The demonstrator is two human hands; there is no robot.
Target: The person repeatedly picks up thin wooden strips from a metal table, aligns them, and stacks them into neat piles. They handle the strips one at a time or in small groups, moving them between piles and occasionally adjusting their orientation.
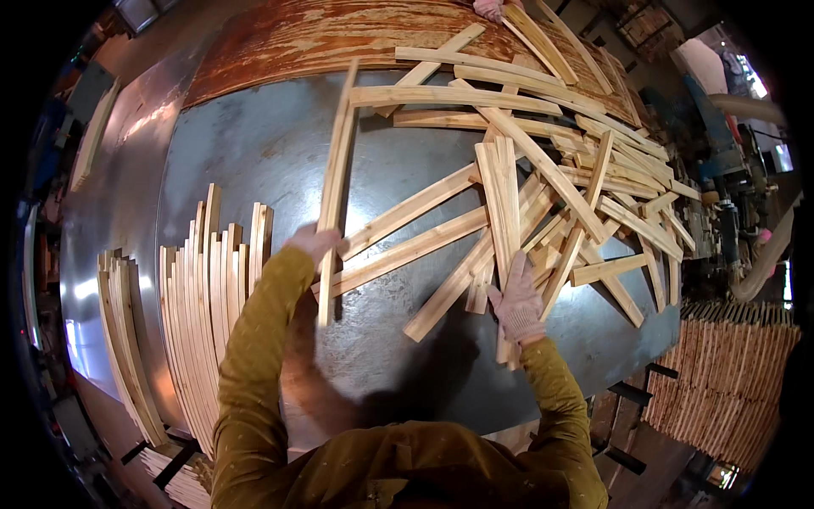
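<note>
My left hand (315,243), in a pale pinkish glove, is closed around a long wooden strip (341,140) that stands nearly lengthwise to me, left of the heap. My right hand (519,307), gloved alike, grips a pair of wooden strips (498,182) near their close end; the ends stick out below the palm. Its fingertips are partly lost against the wood. Around and beyond it lies a jumbled heap of wooden strips (551,174), crossing at many angles. Two loose strips (411,246) slant from the heap toward my left hand.
Upright rows of wooden strips (208,280) line the left, with another bundle (125,339) farther left. A grey metal table (254,153) meets a worn brown board (280,42). Another person's gloved hand (490,8) is by strips at the far edge. Stacked wood (721,373) stands right, below machinery (721,187).
</note>
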